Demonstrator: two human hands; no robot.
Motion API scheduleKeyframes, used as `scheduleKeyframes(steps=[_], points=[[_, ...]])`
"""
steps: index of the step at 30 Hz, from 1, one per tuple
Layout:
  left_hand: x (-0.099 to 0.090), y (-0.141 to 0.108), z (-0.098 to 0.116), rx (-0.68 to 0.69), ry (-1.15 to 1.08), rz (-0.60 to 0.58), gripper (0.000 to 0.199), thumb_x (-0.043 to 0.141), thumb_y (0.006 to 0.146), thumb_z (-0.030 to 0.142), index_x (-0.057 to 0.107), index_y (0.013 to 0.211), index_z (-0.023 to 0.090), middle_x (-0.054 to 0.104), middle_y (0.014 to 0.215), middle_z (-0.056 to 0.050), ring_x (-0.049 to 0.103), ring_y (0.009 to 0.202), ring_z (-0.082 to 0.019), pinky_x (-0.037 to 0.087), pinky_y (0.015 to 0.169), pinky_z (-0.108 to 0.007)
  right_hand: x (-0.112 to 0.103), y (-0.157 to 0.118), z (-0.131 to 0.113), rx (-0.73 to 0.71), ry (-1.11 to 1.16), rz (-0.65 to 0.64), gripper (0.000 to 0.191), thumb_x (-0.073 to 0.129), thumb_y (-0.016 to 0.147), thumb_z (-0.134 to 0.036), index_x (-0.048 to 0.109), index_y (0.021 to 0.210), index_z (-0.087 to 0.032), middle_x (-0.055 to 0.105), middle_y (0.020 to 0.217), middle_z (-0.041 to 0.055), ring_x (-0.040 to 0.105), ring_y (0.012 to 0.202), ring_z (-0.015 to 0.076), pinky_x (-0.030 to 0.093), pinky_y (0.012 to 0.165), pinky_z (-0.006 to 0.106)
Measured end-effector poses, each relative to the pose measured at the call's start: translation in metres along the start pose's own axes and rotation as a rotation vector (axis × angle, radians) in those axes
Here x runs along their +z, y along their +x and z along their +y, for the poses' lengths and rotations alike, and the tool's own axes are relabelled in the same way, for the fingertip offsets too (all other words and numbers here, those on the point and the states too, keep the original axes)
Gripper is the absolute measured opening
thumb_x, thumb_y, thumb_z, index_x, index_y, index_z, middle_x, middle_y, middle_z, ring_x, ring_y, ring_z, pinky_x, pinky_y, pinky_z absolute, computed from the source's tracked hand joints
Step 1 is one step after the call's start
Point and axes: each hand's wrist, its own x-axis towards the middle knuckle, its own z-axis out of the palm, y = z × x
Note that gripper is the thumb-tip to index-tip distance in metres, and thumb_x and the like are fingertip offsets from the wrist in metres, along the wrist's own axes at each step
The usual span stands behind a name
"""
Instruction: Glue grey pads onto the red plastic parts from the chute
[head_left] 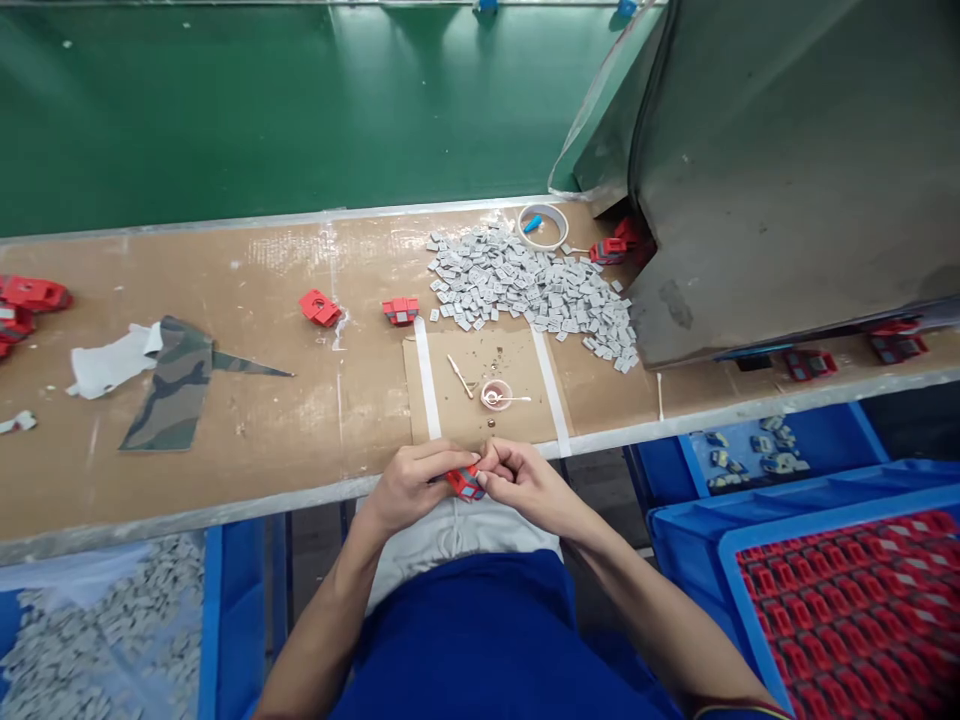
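Head view: both hands [414, 482] grasping red part [466, 485]; small cup [505, 388] beyond, on taped cardboard [521, 425].

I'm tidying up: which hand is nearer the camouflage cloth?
Left. The left hand is to the right of the camouflage cloth; the right hand is farther right.

No legible text, labels, brands or numbers, marks on grey pieces [517, 284] too small to read

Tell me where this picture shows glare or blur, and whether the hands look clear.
Head view: glare streaks the green surface near the top; head view: crated red parts smear toward the lower-right corner; head view: left hand and right hand look fairly clear.
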Motion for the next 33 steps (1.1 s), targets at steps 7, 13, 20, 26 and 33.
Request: scheduleKeyframes(steps=[7, 13, 20, 26, 33], points=[[0.0, 0.002, 0.001, 0.107, 0.102, -0.01, 0.017, 0.064, 0.099, 0.017, 0.073, 0.113, 0.017, 0.08, 0.096, -0.011, 0.076, 0.084, -0.017, 0.06, 0.073, -0.025, 0.0, -0.008, 0.005, 0.0, 0.016, 0.028, 0.045, 0.078, 0.082, -0.058, 0.055, 0.077, -0.019, 0.032, 0.059, -0.0096, 0.024, 0.056, 0.008, 0.021, 0.051, 0.021], [0.01, 0.002, 0.014, 0.129, 0.059, 0.253, 0.024, 0.074, 0.094, 0.022, 0.071, 0.117, 0.021, 0.08, 0.103, -0.011, 0.075, 0.09, -0.02, 0.06, 0.08, -0.033, 0.012, -0.023, 0.012, -0.219, 0.038, 0.256, 0.042, 0.078, 0.087, -0.05, 0.063, 0.116, -0.022, 0.059, 0.092, 0.0014, 0.056, 0.078, 0.0137, 0.049, 0.072, 0.026], [0.01, -0.008, 0.033, 0.062, 0.053, 0.217, 0.04, 0.074, 0.093, 0.021, 0.064, 0.132, 0.022, 0.075, 0.126, -0.016, 0.072, 0.117, -0.026, 0.061, 0.097, -0.041, 0.021, -0.022, 0.008, -0.387, -0.052, 0.218, 0.037, 0.072, 0.095, -0.046, 0.066, 0.124, -0.024, 0.067, 0.117, 0.0092, 0.068, 0.106, 0.0213, 0.057, 0.093, 0.034], [0.004, -0.003, 0.053, -0.12, -0.019, 0.272, 0.021, 0.068, 0.093, 0.011, 0.073, 0.11, 0.021, 0.076, 0.125, -0.012, 0.074, 0.114, -0.021, 0.061, 0.099, -0.034, 0.017, -0.027, -0.011, -0.528, -0.479, 0.348, 0.03, 0.073, 0.095, -0.03, 0.067, 0.124, -0.025, 0.067, 0.101, 0.0065, 0.067, 0.091, 0.0201, 0.059, 0.082, 0.034], [-0.003, 0.002, 0.057, -0.152, -0.045, 0.294, 0.016, 0.073, 0.09, 0.009, 0.077, 0.099, 0.021, 0.078, 0.116, -0.01, 0.076, 0.107, -0.02, 0.063, 0.094, -0.031, 0.021, -0.025, -0.019, -0.598, -0.599, 0.305, 0.025, 0.068, 0.099, -0.032, 0.065, 0.122, -0.023, 0.065, 0.098, 0.0057, 0.068, 0.088, 0.0199, 0.06, 0.077, 0.032]])
